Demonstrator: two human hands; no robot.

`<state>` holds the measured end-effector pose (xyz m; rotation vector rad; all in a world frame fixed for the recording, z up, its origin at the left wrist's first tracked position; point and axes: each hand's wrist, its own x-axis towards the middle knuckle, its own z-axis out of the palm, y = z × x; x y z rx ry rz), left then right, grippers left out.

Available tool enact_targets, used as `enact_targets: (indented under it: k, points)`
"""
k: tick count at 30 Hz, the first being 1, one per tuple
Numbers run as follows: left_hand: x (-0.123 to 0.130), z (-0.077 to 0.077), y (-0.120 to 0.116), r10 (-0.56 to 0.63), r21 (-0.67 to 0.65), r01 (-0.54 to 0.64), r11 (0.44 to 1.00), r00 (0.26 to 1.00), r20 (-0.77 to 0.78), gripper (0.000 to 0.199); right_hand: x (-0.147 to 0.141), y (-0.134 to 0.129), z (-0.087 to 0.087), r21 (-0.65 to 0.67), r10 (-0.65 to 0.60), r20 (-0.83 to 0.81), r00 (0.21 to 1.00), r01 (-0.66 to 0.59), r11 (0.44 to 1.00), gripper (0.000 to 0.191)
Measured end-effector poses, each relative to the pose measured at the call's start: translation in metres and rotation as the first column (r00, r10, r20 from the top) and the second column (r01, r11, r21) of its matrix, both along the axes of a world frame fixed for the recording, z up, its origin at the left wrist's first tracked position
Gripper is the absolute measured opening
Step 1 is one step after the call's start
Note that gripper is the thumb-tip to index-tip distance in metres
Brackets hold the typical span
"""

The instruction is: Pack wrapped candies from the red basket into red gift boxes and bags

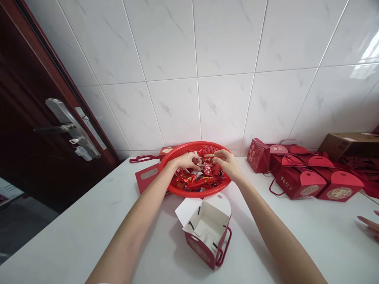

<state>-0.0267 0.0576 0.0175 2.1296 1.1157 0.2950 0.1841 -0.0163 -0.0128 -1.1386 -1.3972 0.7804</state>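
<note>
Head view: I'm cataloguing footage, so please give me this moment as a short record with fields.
Left hand: over the red basket, fingers among wrapped pieces; exact hold unclear
Right hand: over the basket's right side, fingers bent; exact hold unclear
Near the forearms: box with flaps open, white inside, red cord handle
Right side: grouped red boxes; another person's hand at the edge
Left side: dark door with keys
Surface: white tabletop
</note>
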Motion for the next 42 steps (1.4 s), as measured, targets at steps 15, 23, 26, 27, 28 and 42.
enact_targets:
  k: [15, 23, 26, 27, 28, 42]
  points:
    - [0.001, -0.002, 0.004, 0.163, -0.017, -0.176, 0.984, 0.867, 0.47, 0.059, -0.002, -0.001, 0.001, -0.027, 0.071, -0.007, 0.997, -0.071, 0.997, 0.023]
    - [0.007, -0.006, 0.002, 0.16, -0.033, -0.164, 0.986, 0.868, 0.471, 0.053, -0.004, -0.006, 0.005, -0.052, 0.129, 0.156, 0.979, -0.123, 0.991, 0.024]
    - [0.007, -0.006, 0.001, 0.163, -0.01, -0.182, 0.983, 0.858, 0.487, 0.056, -0.003, -0.006, 0.005, -0.06, 0.115, 0.187, 0.976, -0.106, 0.993, 0.02]
    - [0.007, -0.005, 0.0, 0.159, 0.001, -0.183, 0.983, 0.854, 0.495, 0.057, -0.003, -0.007, 0.006, -0.065, 0.115, 0.198, 0.974, -0.103, 0.992, 0.021]
    - [0.008, -0.005, -0.001, 0.153, 0.01, -0.183, 0.983, 0.851, 0.502, 0.056, -0.003, -0.007, 0.006, -0.073, 0.117, 0.209, 0.971, -0.104, 0.992, 0.022]
    - [0.02, 0.006, -0.011, 0.043, -0.025, -0.035, 0.999, 0.817, 0.575, 0.05, -0.003, 0.001, 0.0, 0.002, 0.283, 0.144, 0.948, -0.286, 0.958, 0.031]
